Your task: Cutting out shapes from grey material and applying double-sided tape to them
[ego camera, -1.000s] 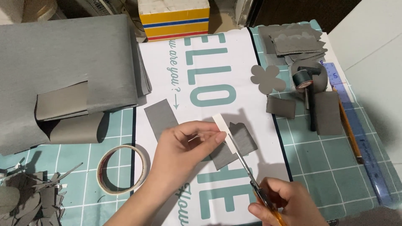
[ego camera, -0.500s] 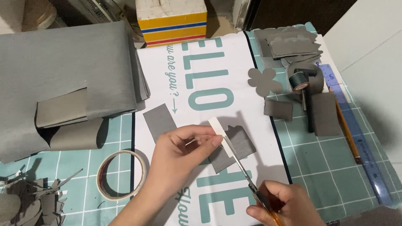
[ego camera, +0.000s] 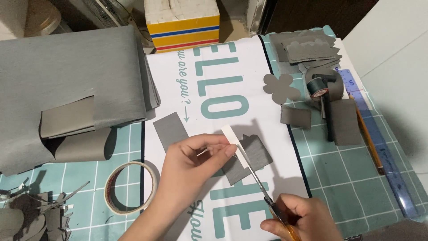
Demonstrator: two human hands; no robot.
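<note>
Head view: left hand [ego camera: 191, 163] pinches a grey notched paper piece [ego camera: 249, 158], right hand [ego camera: 303, 218] grips orange-handled scissors [ego camera: 263, 189]; blades near fingertips, could nick.

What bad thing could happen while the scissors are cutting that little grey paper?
The scissors in the right hand have their blades close to the fingertips of the left hand, so a slip might nick a finger. The grey paper piece is small and held only at one edge, so it could twist and the cut might go crooked.
</note>
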